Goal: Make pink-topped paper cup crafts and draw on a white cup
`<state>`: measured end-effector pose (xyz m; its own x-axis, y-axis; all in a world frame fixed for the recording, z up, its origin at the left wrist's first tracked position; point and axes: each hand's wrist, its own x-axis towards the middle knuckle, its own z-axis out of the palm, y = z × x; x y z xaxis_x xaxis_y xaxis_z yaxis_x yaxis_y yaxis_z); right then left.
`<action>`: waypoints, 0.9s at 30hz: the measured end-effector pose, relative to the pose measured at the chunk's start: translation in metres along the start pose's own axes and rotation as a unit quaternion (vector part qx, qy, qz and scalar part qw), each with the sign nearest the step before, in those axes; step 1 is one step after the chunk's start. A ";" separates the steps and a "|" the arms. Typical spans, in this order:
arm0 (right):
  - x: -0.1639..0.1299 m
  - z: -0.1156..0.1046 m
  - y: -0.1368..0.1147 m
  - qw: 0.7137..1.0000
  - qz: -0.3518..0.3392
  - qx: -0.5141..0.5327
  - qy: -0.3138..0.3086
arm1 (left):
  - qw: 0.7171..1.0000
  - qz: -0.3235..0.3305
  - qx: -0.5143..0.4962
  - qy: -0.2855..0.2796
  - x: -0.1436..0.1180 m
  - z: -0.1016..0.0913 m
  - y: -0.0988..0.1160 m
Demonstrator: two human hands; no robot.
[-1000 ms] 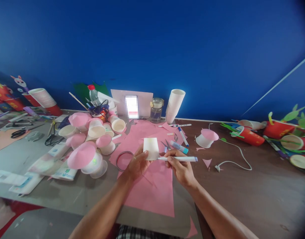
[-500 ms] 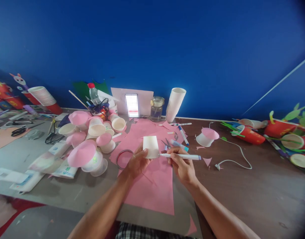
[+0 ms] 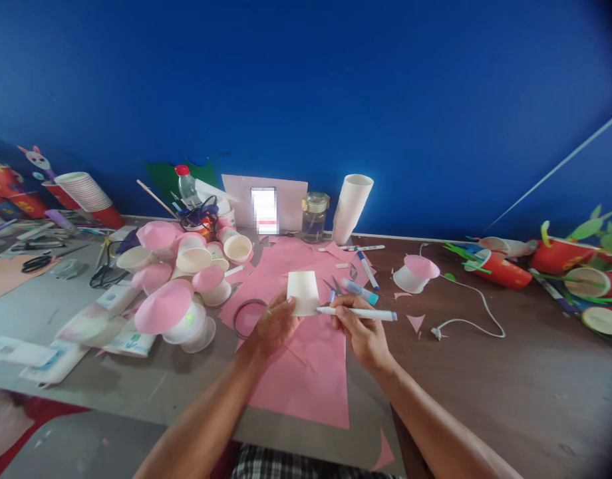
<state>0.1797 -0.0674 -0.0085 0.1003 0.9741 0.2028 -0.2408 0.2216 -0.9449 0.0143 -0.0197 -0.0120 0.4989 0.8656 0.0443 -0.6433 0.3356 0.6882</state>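
My left hand [image 3: 276,324] is closed around the lower left side of a plain white paper cup [image 3: 303,293], which appears to be upside down above the pink paper. The thumb lies on the cup's near side. Between the fingers of my right hand [image 3: 360,332] is a white marker pen [image 3: 378,315] with a bluish end. It lies nearly level, and its tip points left at the cup's lower right edge. Whether the tip touches the cup I cannot tell. Under both hands spreads pink paper [image 3: 301,392].
Paper cups with pink cone tops [image 3: 163,306] crowd the left. Scissors [image 3: 334,285], a glue stick [image 3: 360,291] and markers [image 3: 368,271] lie beyond my right hand. A tall cup stack [image 3: 352,209], a jar [image 3: 314,219] and a lit phone [image 3: 265,211] stand along the blue wall.
The marker pen and my right hand have shifted slightly left and up, bringing the tip over the cup's lower right edge. My left hand keeps its hold on the cup.
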 end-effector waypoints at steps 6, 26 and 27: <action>0.002 0.000 0.001 0.998 -0.001 0.058 0.027 | 1.000 -0.001 -0.013 0.021 0.000 0.000 0.001; 0.001 -0.003 0.002 1.000 -0.002 -0.003 -0.006 | 1.000 -0.007 -0.028 0.010 0.001 -0.001 0.000; 0.002 -0.003 0.002 1.000 -0.002 -0.010 -0.009 | 1.000 -0.010 -0.025 0.013 0.001 -0.001 0.000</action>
<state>0.1825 -0.0656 -0.0108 0.0840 0.9738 0.2114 -0.2218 0.2251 -0.9488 0.0140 -0.0185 -0.0126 0.4968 0.8678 0.0122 -0.6626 0.3702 0.6511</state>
